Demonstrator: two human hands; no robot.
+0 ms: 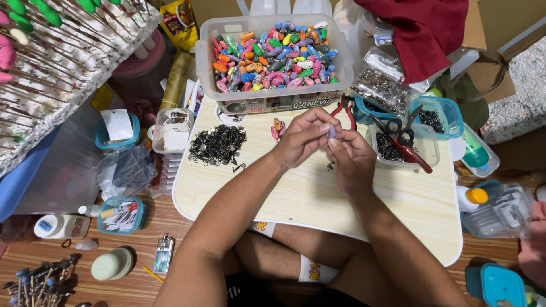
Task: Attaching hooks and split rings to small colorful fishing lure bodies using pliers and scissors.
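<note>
The bare knees (284, 250) sit under the small table (409, 204); the left hand (301, 136) and right hand (351, 159) pinch together a small pale bead (332, 131) above it, near the hooks (218, 144).

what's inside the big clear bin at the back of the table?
The clear bin is heaped with small painted lure bodies: orange, pink, blue, green. Lower layers and the bin floor are covered by the pile.
</note>
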